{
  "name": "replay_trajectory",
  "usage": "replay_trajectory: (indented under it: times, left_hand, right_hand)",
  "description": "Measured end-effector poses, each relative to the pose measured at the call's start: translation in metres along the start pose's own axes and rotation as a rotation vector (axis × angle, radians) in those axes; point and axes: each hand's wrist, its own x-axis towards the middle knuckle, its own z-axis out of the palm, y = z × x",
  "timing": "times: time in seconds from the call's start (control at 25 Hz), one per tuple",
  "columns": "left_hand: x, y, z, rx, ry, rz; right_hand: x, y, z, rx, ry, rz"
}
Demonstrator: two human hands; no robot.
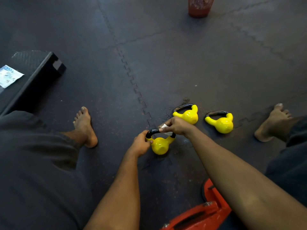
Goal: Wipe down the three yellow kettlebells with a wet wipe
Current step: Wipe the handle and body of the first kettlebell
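While the left hand [141, 144] curls its fingers round the left shoulder of the nearest kettlebell [160, 146], the right hand [176, 126] clamps a bunched white wet wipe [166, 127] against its black handle. The yellow bell sits low on the rubber floor mat [166, 63] between the seated person's bare feet; upright or tilted, I cannot tell.

The middle kettlebell [188, 115] and the right kettlebell [221, 123] lie tipped on their sides just beyond, near each other but apart, neither touched.

A hard rub along the bar could, by my judgement, twist the rounded bell out of the steadying grip and roll it toward the left foot [84, 127]. It could also drive the right knuckles into the middle bell lying just past them. Bunched so small, the wipe could slip off the handle.

Open mat stretches far and left. A black bench [41, 70] with a packet [9, 76] lies at the left edge. A red mesh bin [199, 7] stands far off. The near orange frame [207, 211], beneath the right forearm, crowds any pull backward.
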Motion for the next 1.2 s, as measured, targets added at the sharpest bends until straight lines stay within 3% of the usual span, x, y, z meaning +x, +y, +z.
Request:
replay_trajectory:
  times: [0.08, 0.2, 0.28, 0.36, 0.48, 0.6, 0.84, 1.2]
  left_hand:
    - [0.000, 0.001, 0.001, -0.014, 0.037, -0.016]
    - [0.001, 0.006, 0.004, -0.038, 0.089, -0.033]
    - [0.000, 0.011, 0.007, -0.009, 0.100, -0.024]
    - [0.003, 0.015, 0.010, 0.000, 0.089, 0.002]
    - [0.006, 0.021, 0.011, 0.009, 0.071, 0.023]
    - [0.007, 0.020, 0.013, 0.018, 0.078, 0.038]
    - [0.007, 0.026, 0.015, 0.048, 0.075, 0.063]
    - [0.005, 0.031, 0.016, 0.074, 0.057, 0.078]
  right_hand:
    - [-0.004, -0.001, 0.009, -0.035, 0.077, -0.019]
    - [-0.005, -0.002, 0.041, -0.159, 0.351, -0.096]
    - [-0.005, 0.005, 0.059, -0.081, 0.484, -0.173]
    - [-0.007, 0.014, 0.061, 0.107, 0.579, -0.127]
    - [-0.009, 0.024, 0.057, 0.095, 0.727, 0.000]
    - [-0.011, 0.024, 0.057, 0.095, 0.714, -0.092]
    - [-0.004, 0.020, 0.055, -0.048, 0.740, -0.005]
    - [-0.005, 0.016, 0.048, -0.053, 0.766, 0.122]
